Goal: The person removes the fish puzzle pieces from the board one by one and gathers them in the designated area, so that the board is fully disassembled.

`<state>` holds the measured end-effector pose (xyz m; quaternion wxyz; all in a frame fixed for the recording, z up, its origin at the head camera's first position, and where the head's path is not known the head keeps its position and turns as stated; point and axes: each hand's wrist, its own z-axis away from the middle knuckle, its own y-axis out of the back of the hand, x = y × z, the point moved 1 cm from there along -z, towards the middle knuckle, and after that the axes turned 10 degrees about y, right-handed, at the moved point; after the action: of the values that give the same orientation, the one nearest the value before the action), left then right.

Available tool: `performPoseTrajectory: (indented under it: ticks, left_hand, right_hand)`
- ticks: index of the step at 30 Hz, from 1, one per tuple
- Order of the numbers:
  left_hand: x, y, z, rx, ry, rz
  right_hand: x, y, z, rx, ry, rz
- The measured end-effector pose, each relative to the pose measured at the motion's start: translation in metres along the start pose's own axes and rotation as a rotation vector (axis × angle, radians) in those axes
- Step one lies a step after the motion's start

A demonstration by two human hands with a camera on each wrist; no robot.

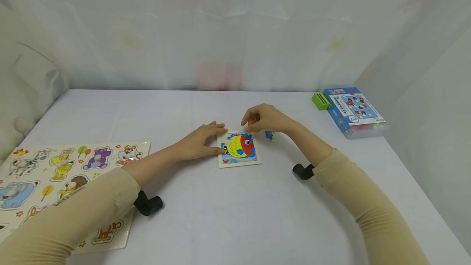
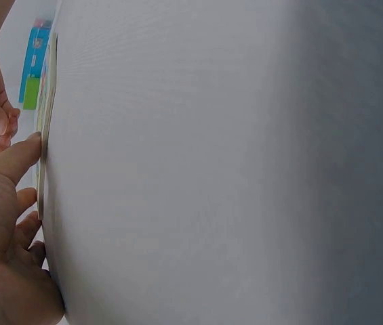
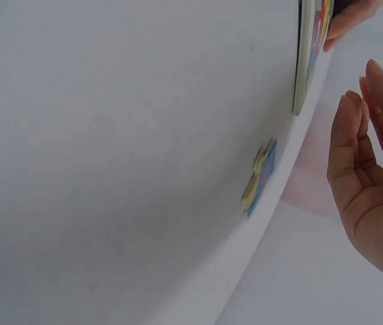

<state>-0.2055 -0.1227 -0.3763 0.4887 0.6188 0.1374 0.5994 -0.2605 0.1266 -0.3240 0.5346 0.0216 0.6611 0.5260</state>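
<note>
A small square fish puzzle (image 1: 240,149) with a pale wooden border lies on the table. My left hand (image 1: 196,142) is at its left side, with the thumb touching the left edge and the fairly straight fingers by the top left corner. Above the top right corner hovers my right hand (image 1: 268,118), fingers loosely bent. In the right wrist view I see no object between the fingers of the right hand (image 3: 374,162). A loose blue and yellow puzzle piece (image 1: 270,135) rests on the table just right of the puzzle, beneath the right hand.
A large animal puzzle board (image 1: 137,149) lies at the left, partly under the left sleeve. At the back right are a blue box (image 1: 340,113) with a clear end and a small green block (image 1: 320,101) with coloured stripes touching or beside it.
</note>
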Motion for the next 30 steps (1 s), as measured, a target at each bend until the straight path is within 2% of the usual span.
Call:
performPoseTrajectory:
  ticks: [9, 20, 30]
  left_hand:
    - [0.001, 0.001, 0.001, -0.001, -0.005, 0.007]
    - [-0.001, 0.000, -0.001, -0.003, -0.032, 0.003]
    - [0.000, 0.001, 0.000, -0.004, -0.024, 0.016]
  right_hand:
    - [-0.007, -0.009, -0.010, -0.047, 0.055, 0.013]
    - [-0.013, -0.023, -0.016, -0.109, 0.070, 0.036]
    - [-0.010, -0.029, -0.017, -0.136, 0.063, 0.042]
